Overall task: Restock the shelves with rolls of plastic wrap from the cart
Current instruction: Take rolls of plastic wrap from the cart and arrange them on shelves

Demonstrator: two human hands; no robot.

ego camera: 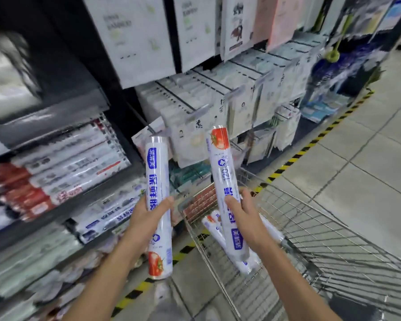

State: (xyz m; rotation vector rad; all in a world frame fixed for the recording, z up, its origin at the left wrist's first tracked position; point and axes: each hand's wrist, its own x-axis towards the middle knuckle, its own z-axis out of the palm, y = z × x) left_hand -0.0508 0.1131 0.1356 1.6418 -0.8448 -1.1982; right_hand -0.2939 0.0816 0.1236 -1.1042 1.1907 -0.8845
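My left hand point(148, 218) grips a white roll of plastic wrap point(156, 177) with blue lettering, held upright, its tomato picture at the lower end. My right hand point(245, 218) grips a second roll point(222, 167), upright and leaning slightly left, tomato picture at the top. Both rolls are raised in front of the shelves point(63, 205) on the left, where similar rolls and boxed wraps lie stacked. Under my right hand the wire cart point(310, 228) holds a few more rolls point(218, 235) lying on its bottom.
Hanging packets point(241, 107) on pegs fill the rack straight ahead, with large white bags point(137, 38) above. A yellow-and-black floor stripe point(310, 144) runs along the shelf base. Grey floor tiles point(368, 170) stretch to the right of the cart.
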